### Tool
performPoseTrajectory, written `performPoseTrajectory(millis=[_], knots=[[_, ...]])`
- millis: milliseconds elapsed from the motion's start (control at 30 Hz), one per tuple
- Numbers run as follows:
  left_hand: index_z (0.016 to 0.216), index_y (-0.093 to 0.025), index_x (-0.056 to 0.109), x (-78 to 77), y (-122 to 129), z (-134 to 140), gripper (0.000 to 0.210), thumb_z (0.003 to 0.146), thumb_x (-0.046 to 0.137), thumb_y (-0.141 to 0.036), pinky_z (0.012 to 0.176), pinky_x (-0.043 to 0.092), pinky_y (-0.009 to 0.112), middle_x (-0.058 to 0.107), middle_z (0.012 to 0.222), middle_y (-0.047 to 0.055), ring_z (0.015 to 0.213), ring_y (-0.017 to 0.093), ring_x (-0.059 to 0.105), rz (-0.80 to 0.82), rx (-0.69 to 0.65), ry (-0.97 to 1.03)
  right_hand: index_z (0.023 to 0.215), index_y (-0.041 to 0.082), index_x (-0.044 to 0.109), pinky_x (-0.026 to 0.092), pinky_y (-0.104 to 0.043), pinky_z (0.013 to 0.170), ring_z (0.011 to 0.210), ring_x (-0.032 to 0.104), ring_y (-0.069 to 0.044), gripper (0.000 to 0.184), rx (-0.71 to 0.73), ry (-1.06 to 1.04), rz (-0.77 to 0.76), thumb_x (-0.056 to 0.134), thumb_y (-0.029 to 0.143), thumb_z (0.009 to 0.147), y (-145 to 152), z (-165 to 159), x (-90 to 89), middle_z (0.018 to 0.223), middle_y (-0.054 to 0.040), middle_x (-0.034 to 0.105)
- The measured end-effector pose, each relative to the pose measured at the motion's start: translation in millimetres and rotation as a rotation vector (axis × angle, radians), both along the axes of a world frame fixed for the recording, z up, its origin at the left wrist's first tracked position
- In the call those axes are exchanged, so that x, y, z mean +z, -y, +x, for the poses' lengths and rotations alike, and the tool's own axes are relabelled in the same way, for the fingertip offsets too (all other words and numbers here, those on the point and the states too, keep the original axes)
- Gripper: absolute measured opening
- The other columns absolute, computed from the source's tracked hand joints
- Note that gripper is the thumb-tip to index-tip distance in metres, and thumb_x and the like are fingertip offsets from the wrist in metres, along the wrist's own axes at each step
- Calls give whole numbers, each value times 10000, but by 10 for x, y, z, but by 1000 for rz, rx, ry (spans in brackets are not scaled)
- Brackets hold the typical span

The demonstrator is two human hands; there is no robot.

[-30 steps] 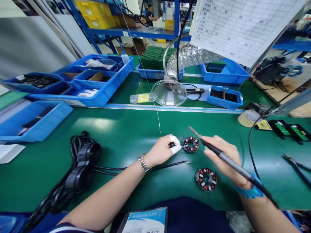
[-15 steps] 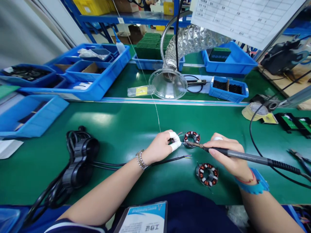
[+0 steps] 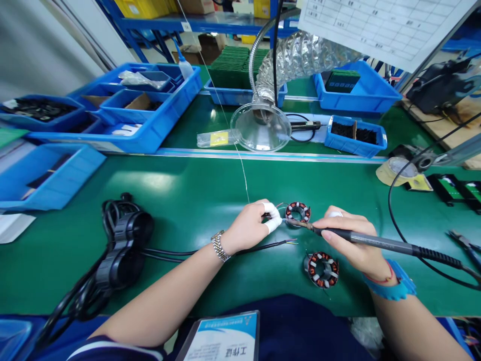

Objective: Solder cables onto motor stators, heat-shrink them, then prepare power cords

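Heat is posing the main hazard: the right hand [image 3: 356,255] is gripping a soldering iron [image 3: 391,244], whose tip, pointing towards nine o'clock, is hovering just beside the white finger covers [image 3: 273,225] on the left hand [image 3: 252,226], so a small slip is threatening a burn. The left hand is pinching thin leads [image 3: 281,205], its fingers hiding whatever else they are holding. A wound ring [image 3: 298,205] is lying on the counter [image 3: 188,185] at three o'clock from that hand; nothing visible is clamping it, so a tug on the leads might be dragging its windings into the tip. A black cord [image 3: 389,203] is curving from two o'clock past the iron's tail, where a snag might be jerking the aim. A fume funnel [image 3: 244,133] is standing at eleven o'clock from the ring, well apart, possibly missing some smoke.
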State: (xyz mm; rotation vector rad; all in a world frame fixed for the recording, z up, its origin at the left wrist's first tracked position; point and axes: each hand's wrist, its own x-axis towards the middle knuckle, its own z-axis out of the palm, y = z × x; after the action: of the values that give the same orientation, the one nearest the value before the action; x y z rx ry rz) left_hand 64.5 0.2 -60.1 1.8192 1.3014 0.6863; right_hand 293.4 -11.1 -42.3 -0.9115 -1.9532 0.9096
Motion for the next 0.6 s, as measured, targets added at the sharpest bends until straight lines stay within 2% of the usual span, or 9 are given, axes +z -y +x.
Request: performPoseTrajectory(millis=[333,600], knots=[[660,-153,582,31,3,7,101,736,526,-188,593,394,235,555,727,9,641,122,508,-11,10,-3,905,226,673,423,-310,589,660,522,-157,192,-16,-9,9,571,146,764,0,41,5,696,-31,605],[673,-153,580,19,-1,5,98,745,518,-176,605,394,236,553,728,8,644,121,506,5,1,-28,926,219,669,395,-299,572,637,503,-142,220,20,-7,9,572,120,755,-19,9,-8,670,-19,560]])
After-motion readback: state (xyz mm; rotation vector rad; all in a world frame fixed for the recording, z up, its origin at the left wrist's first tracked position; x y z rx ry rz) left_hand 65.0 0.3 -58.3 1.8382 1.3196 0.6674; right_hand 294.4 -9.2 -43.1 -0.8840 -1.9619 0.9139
